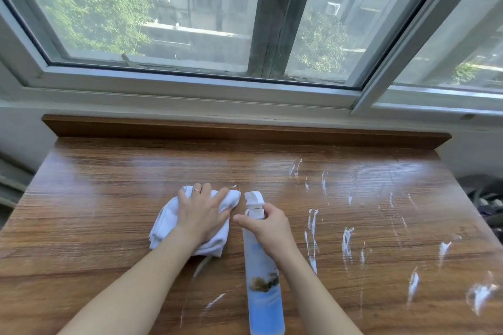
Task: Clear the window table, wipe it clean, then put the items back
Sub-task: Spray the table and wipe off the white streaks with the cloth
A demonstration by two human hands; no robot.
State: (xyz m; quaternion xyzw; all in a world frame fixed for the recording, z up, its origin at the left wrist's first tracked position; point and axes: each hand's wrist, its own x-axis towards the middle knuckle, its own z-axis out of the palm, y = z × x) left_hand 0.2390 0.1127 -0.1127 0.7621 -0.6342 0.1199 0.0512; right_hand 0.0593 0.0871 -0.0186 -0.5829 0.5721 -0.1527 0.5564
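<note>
The wooden window table (109,198) fills the lower view, with no items standing on it. My left hand (201,212) presses flat on a crumpled white cloth (168,223) near the table's middle. My right hand (268,226) grips the neck of a blue spray bottle (262,288) with a white nozzle, held just right of the cloth and pointing away from me. White foam streaks (347,242) cover the right half of the tabletop. The left half looks glossy and free of streaks.
A raised wooden ledge (245,130) runs along the table's back edge under the white window frame (190,92). Dark objects (487,204) lie beyond the table's right edge, low down.
</note>
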